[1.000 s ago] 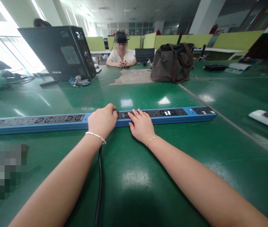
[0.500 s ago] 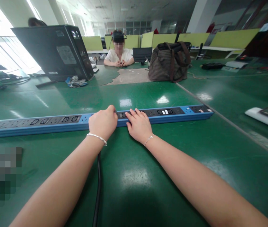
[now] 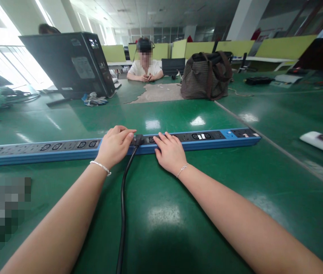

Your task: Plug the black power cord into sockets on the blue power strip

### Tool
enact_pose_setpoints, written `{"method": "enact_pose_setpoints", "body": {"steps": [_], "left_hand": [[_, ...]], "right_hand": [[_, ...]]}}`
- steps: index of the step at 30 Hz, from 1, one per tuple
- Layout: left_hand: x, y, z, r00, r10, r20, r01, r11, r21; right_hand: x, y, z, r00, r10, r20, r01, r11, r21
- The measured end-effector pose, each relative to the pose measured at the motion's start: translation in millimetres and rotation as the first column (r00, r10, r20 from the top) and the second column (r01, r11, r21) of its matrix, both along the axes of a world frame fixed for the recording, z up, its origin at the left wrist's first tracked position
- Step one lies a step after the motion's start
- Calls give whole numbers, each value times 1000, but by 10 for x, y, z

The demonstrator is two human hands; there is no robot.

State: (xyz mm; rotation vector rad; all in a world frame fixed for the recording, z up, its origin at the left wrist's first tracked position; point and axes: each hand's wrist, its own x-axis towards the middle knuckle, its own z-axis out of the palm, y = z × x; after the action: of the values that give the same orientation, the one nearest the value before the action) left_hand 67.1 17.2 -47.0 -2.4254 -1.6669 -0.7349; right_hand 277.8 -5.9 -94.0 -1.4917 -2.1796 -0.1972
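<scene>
the black plug [image 3: 139,140] sits at the blue power strip [image 3: 212,144], between the hands. left hand [image 3: 113,147]: fingers extended, ungripped beside it; contact unclear. right hand [image 3: 171,153]: fingers spread on the strip. caution: cable [image 3: 123,205] tension could unseat the plug.

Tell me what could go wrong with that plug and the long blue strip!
The black cord runs down out of view, so a snag might tug the plug. The left hand is close beside the plug, so a bump could perhaps tilt it. The right hand rests on the blue strip; leaning hard might slide it.
</scene>
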Motion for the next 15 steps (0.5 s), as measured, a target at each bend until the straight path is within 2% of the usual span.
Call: {"method": "enact_pose_setpoints", "body": {"steps": [2,5,10,15], "left_hand": [[-54,22,-122,999,35,-21,-34,999,34],[-43,13,-233,989,64,-136,-65,998,-1],[20,0,-252,973,109,-201,-108,994,18],[-7,20,-236,970,84,-228,-88,996,-10]], "right_hand": [[11,-6,2,1000,10,-6,-10,1000,3],[-23,-51,46,997,76,-27,-75,996,47],[-248,-122,157,958,288,-13,-283,948,146],[-412,0,176,951,306,46,-309,941,137]]}}
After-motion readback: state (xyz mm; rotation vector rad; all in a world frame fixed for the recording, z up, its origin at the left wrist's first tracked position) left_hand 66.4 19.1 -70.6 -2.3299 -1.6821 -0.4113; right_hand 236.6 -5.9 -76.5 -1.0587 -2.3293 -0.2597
